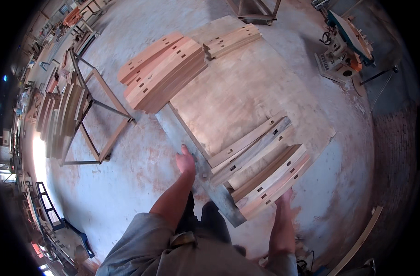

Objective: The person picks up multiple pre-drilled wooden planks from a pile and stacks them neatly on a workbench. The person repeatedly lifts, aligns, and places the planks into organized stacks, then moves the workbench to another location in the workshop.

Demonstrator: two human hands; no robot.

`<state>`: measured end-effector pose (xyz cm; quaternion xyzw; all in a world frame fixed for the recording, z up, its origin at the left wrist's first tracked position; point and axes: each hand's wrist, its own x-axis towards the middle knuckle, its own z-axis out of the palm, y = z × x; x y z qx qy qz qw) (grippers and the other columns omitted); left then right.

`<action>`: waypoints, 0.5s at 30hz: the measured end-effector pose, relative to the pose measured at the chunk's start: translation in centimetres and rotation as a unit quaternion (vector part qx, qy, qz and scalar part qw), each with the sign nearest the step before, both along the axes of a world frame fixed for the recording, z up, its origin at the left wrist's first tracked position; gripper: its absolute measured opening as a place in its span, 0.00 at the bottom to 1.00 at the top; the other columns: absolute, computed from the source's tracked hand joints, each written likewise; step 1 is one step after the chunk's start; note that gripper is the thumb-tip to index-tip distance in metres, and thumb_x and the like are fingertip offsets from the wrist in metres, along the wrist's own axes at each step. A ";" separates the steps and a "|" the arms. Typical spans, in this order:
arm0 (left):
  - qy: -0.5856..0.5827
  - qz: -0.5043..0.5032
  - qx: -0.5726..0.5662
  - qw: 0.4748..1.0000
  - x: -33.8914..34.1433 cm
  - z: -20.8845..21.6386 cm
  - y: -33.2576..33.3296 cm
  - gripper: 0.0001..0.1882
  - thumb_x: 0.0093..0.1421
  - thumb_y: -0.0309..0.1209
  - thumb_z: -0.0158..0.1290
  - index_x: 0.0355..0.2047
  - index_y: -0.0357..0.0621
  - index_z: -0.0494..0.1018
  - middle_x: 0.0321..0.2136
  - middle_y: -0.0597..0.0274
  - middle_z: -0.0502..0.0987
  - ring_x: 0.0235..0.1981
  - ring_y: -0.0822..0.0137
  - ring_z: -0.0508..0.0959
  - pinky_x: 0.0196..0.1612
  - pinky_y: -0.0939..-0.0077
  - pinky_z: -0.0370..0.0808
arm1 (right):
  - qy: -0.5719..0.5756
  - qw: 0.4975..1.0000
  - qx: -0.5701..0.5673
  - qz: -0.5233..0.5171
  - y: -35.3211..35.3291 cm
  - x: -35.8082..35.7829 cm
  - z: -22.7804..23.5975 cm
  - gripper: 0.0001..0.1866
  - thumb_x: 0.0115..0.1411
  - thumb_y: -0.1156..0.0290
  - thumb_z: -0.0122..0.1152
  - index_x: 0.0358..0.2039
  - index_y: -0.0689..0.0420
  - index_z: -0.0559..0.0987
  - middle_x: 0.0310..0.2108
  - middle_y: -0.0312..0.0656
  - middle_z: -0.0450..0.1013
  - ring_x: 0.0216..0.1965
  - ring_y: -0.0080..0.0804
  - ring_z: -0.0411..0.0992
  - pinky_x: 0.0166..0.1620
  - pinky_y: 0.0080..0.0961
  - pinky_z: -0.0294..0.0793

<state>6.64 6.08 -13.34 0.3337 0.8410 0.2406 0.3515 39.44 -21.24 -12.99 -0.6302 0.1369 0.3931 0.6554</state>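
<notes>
A broad, pale plywood board [247, 96] with a grey strip [173, 124] along its near left edge lies tilted before me. My left hand [185, 162] is closed at that strip, thumb raised, its other fingers mostly hidden. At the near right corner my right hand [285, 197] reaches to the outer end of a curved wooden slat [277, 188]; the wood hides its fingers. More mortised slats lie beside it, among them a greyish one [253, 149] and a pale one [242, 140]. Each has small rectangular slots.
Reddish slats [168, 69] are stacked at the board's far left, with a smaller stack [233, 40] beyond. On the left, a metal rack [104, 106] stands near more curved pieces [62, 119]. A green-topped machine [348, 41] is at far right; a long wooden strip [357, 241] lies near right.
</notes>
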 end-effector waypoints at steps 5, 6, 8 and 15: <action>-0.007 -0.011 0.013 1.000 -3.5 -8.2 8.4 0.38 0.61 0.56 0.41 0.48 0.26 0.67 0.43 0.34 0.73 0.48 0.41 0.72 0.52 0.58 0.67 | -0.024 0.999 0.022 0.010 7.6 -4.5 -8.7 0.31 0.66 0.46 0.39 0.58 0.57 0.61 0.53 0.43 0.66 0.52 0.38 0.68 0.54 0.34 0.69; -0.007 -0.016 0.024 1.000 -4.5 -10.5 11.1 0.37 0.61 0.56 0.41 0.48 0.26 0.67 0.43 0.34 0.73 0.48 0.41 0.72 0.52 0.58 0.67 | -0.028 0.999 0.020 0.003 10.2 -5.9 -10.1 0.31 0.66 0.46 0.39 0.58 0.57 0.61 0.53 0.43 0.66 0.52 0.38 0.68 0.55 0.33 0.68; -0.035 -0.020 0.016 0.999 -4.2 -12.2 12.2 0.37 0.61 0.55 0.41 0.48 0.26 0.67 0.43 0.34 0.73 0.48 0.41 0.72 0.51 0.58 0.67 | -0.036 0.999 0.026 0.001 10.9 -5.7 -11.2 0.31 0.66 0.46 0.39 0.58 0.58 0.61 0.53 0.44 0.66 0.53 0.37 0.67 0.56 0.32 0.66; -0.074 -0.048 -0.020 0.996 -5.1 -10.1 14.6 0.36 0.62 0.55 0.41 0.46 0.24 0.68 0.40 0.36 0.75 0.44 0.44 0.75 0.48 0.58 0.69 | -0.058 0.998 0.033 0.011 13.5 -5.9 -10.1 0.32 0.66 0.46 0.38 0.58 0.61 0.62 0.53 0.45 0.66 0.54 0.36 0.66 0.57 0.30 0.63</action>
